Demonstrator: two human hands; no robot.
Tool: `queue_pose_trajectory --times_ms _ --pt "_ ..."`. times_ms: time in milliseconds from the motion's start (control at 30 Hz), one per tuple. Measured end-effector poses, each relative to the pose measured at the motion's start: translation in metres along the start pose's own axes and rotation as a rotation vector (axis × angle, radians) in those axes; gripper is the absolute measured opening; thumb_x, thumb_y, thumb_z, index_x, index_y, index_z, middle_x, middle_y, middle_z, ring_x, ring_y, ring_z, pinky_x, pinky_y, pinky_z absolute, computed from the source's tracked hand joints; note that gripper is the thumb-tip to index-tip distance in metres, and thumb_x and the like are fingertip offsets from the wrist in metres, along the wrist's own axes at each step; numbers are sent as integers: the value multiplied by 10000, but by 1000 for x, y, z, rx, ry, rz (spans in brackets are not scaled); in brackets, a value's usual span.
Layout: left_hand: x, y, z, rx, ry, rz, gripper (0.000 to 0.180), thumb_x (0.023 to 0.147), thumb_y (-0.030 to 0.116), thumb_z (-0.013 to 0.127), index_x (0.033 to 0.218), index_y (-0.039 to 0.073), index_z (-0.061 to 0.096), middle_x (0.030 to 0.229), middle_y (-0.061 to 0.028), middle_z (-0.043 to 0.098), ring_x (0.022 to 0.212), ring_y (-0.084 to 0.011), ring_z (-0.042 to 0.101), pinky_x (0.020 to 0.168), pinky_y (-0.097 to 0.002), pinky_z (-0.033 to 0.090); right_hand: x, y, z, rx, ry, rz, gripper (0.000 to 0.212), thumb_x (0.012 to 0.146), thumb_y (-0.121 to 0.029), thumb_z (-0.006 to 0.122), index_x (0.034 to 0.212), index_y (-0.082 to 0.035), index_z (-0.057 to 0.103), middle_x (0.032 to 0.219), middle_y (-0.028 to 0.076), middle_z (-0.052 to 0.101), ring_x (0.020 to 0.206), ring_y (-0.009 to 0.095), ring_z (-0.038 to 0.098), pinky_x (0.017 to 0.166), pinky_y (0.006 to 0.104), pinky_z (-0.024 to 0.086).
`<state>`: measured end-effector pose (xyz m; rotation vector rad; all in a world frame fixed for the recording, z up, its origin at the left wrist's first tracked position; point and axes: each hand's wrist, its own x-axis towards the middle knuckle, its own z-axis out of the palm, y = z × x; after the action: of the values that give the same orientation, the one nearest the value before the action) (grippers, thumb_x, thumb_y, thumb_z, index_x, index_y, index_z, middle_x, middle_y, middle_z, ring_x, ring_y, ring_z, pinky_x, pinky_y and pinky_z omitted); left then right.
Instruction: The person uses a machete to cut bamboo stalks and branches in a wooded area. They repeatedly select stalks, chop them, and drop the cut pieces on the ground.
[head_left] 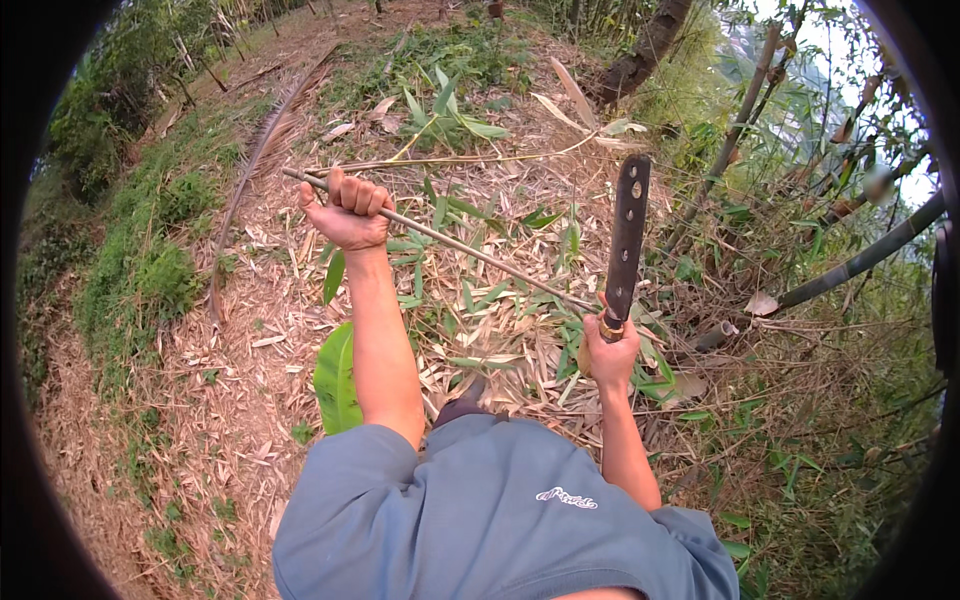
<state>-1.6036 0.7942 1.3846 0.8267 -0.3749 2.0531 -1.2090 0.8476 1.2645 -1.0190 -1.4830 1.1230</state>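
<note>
My left hand (348, 215) is raised ahead of me, its fingers wrapped round a thin, straight stick (470, 248) near its far left end. From there the stick slopes down to the right and reaches my right hand (611, 356). That hand grips a machete (627, 235) by its handle. The dark, straight blade points up and away, with several round holes along it. The stick's lower end meets the right hand just left of the blade's base; whether those fingers also hold it, I cannot tell.
Dry bamboo leaves cover the sloping ground (270, 370). A thin leafy branch (470, 158) lies beyond my hands. Bamboo stalks (860, 258) lean in at the right, and a tree trunk (648, 52) stands far off. A broad green leaf (338, 380) sits beside my left forearm.
</note>
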Motion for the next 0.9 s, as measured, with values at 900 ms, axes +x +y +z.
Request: queue_pose_trajectory --times_ms 900 --pt "-77 -119 -110 1629 1074 252 322 897 82 558 1160 59 374 990 -127 495 912 -279 538 841 -446 472 -19 76 -37 -235 325 111 236 748 -136 824 890 -56 653 642 -46 541 572 59 463 556 245 402"
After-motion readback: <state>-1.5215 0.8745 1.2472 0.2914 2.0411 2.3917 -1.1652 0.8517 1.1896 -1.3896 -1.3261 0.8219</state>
